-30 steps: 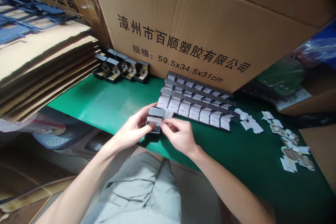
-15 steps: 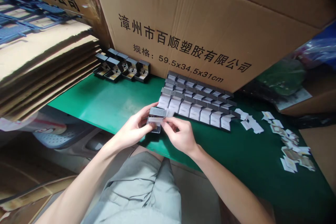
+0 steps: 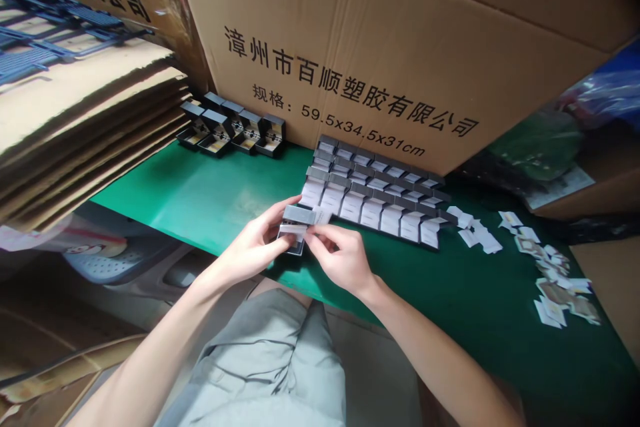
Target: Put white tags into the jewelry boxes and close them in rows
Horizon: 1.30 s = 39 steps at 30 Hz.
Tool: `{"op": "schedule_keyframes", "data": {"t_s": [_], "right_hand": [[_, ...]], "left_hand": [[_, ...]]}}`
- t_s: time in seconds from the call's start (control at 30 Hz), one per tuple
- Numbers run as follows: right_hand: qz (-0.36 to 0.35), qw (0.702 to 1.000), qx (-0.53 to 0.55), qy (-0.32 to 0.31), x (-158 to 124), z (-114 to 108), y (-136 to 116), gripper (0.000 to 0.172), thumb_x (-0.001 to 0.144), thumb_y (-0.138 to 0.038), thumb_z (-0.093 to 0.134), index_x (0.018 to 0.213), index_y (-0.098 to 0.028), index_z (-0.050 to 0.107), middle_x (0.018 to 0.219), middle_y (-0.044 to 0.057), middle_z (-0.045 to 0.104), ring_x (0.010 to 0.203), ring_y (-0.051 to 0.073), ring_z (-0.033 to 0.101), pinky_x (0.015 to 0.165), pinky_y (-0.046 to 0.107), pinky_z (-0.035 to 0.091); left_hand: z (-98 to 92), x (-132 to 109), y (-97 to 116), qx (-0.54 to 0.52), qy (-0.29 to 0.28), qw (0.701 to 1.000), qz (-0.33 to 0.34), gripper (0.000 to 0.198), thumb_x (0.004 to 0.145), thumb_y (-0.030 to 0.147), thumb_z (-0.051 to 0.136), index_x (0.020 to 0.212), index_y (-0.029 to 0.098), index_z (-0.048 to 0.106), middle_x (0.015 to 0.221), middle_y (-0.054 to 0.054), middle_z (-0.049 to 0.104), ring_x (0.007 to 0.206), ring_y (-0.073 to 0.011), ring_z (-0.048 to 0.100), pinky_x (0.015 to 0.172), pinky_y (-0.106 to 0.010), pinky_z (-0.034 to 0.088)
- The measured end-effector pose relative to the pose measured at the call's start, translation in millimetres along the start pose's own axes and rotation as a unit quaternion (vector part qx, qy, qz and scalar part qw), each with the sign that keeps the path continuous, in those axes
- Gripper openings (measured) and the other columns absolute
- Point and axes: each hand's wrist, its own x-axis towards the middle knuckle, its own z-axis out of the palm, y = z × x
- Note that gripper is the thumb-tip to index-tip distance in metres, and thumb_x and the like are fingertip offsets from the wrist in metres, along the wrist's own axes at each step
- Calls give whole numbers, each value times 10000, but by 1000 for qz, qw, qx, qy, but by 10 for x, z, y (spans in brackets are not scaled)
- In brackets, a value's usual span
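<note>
My left hand point(image 3: 257, 243) holds a small open black box point(image 3: 299, 215) near the table's front edge, fingers around its left side and thumb over its front. At the box's right side, my right hand point(image 3: 343, 253) pinches a white card point(image 3: 294, 229) that lies across the box opening. Just behind, rows of open black boxes with white inserts point(image 3: 370, 203) stand side by side. Another white piece point(image 3: 323, 215) shows between the held box and those rows; what it rests on is hard to tell.
Several open black boxes point(image 3: 215, 137) stand at the back left of the green table point(image 3: 190, 187). Loose white pieces point(image 3: 480, 235) and a scattered pile point(image 3: 555, 280) lie to the right. A large carton point(image 3: 350, 27) rises behind; stacked cardboard point(image 3: 100, 120) is at left.
The white card has shifted slightly left and down over the box, and my right hand's fingertips have moved a little left with it. My left hand is nearly unmoved.
</note>
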Motion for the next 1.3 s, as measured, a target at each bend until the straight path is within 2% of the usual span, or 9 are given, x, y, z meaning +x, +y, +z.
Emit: {"op": "schedule_keyframes", "data": {"t_s": [0.3, 0.57, 0.7, 0.8, 0.97, 1.1, 1.2, 1.3], "right_hand": [[-32, 999, -5, 6, -10, 12, 10, 140, 915, -228, 660, 864, -153, 767, 644, -6, 658, 510, 78, 517, 501, 195, 435], [-5, 1000, -3, -6, -26, -3, 3, 111, 887, -280, 675, 863, -188, 731, 613, -29, 625, 489, 80, 508, 494, 198, 447], [32, 999, -2, -12, -20, -5, 2, 196, 846, -374, 746, 904, -198, 681, 594, -57, 557, 488, 81, 485, 465, 201, 417], [30, 999, -7, -14, -13, -8, 17, 278, 816, -379, 779, 992, -204, 655, 718, -42, 597, 523, 77, 512, 474, 197, 434], [-23, 999, -27, -19, -7, -14, 55, 316, 828, -251, 729, 1125, -212, 628, 982, 21, 662, 619, 86, 579, 592, 221, 534], [-96, 993, -59, -26, 15, -22, 69, 331, 841, -198, 698, 1165, -216, 633, 1094, 71, 663, 832, 152, 661, 736, 281, 596], [-143, 984, -94, -43, 38, -27, 51, 302, 876, -272, 719, 1162, -209, 648, 1113, 101, 669, 998, 205, 673, 857, 342, 607], [-183, 974, -130, -30, 50, -26, 19, 191, 926, -267, 672, 1104, -196, 669, 1051, 102, 691, 973, 201, 678, 861, 340, 605]], "left_hand": [[6, 6, 16, 7, 6, 1000, 4, 664, 880, 329, 655, 1502, 180, 480, 1225, -101, 724, 1046, -238, 708, 861, -293, 599], [-12, 3, 89, -20, 20, 999, -33, 725, 808, 314, 734, 1484, 184, 508, 1010, -70, 762, 823, -195, 710, 703, -247, 584], [-7, 4, 142, -4, 22, 998, -63, 669, 799, 326, 747, 1426, 181, 565, 1004, -61, 768, 787, -180, 701, 698, -250, 590], [4, 3, 160, 17, 16, 998, -66, 622, 787, 313, 740, 1377, 169, 611, 985, -57, 777, 786, -189, 705, 693, -255, 594], [21, 1, 140, 36, 12, 998, -48, 567, 747, 250, 721, 1304, 166, 663, 1039, -62, 788, 847, -230, 734, 721, -280, 607], [24, -8, 109, 10, -17, 999, -31, 612, 722, 182, 693, 1333, 168, 641, 1138, -77, 776, 969, -262, 745, 791, -300, 617], [26, -18, 106, 19, -51, 998, -20, 655, 745, 139, 652, 1397, 179, 599, 1069, -60, 788, 922, -236, 750, 764, -281, 614], [30, -27, 130, 56, -73, 996, -15, 673, 792, 158, 648, 1457, 184, 551, 1008, -48, 794, 879, -221, 749, 747, -277, 611]]}}
